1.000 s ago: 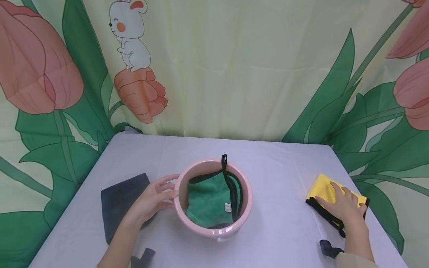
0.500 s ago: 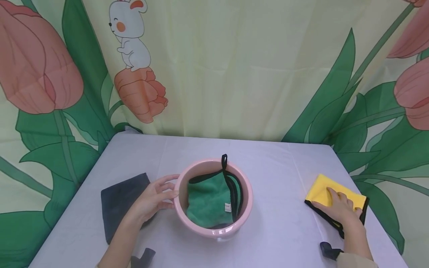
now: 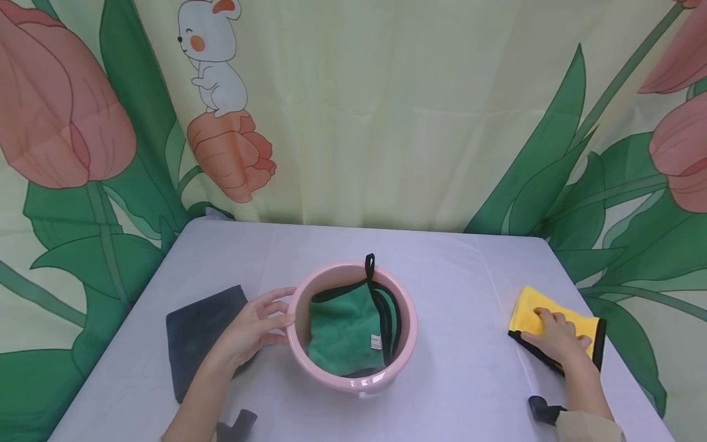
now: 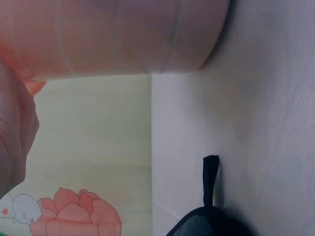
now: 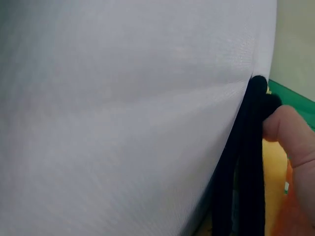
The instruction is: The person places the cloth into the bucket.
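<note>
The folded yellow cloth (image 3: 544, 313) with black trim is found near the right edge of the table (image 3: 458, 276), its long axis running from the near left toward the far right, roughly along that edge. It is gripped by the right hand (image 3: 555, 336): the fingers are curled over its near end and the thumb is set against the black border, as seen close up in the right wrist view, where a fingertip (image 5: 285, 129) is pressed to the stacked black edges (image 5: 248, 162). Little room is left between the cloth and the table's right edge; to its left a wide bare stretch of tabletop is open as far as the pink basin (image 3: 353, 377).

The basin is placed at the middle of the near half of the table, with a green cloth (image 3: 342, 328) lying inside — its black hanging loop (image 3: 369, 265) is draped over the far rim. The basin's left wall is touched by the left hand (image 3: 255, 325), whose fingers are spread and only lightly bent, closed round nothing. Just beside that hand a dark grey cloth (image 3: 199, 331) is laid flat near the left edge; its own loop (image 4: 210, 179) is seen in the left wrist view.

The table is covered with a pale, smooth sheet and is backed by a curtain (image 3: 386, 110) printed with tulips, green leaves and a white rabbit.
</note>
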`<action>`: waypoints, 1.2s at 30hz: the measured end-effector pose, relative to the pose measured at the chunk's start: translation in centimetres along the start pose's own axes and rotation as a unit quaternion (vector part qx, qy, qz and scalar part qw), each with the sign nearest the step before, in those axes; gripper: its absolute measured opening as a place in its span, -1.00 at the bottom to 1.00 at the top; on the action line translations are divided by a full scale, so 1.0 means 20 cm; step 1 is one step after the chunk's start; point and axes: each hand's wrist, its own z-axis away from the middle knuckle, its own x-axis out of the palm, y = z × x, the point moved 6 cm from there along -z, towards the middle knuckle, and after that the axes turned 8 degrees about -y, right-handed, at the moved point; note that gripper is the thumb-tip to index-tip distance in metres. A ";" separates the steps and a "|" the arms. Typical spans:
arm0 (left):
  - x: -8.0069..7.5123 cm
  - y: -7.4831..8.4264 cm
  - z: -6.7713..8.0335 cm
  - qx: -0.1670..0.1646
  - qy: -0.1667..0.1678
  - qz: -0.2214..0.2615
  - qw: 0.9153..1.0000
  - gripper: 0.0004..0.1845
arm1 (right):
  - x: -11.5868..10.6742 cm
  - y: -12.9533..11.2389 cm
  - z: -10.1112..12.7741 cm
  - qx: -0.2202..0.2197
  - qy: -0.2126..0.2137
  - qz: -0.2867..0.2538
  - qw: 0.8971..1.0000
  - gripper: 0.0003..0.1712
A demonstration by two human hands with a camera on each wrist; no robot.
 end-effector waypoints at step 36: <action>0.00 0.00 0.00 -0.002 0.005 -0.011 1.000 -0.38 | -0.19 -0.41 0.14 -0.118 0.218 0.102 0.964 -0.52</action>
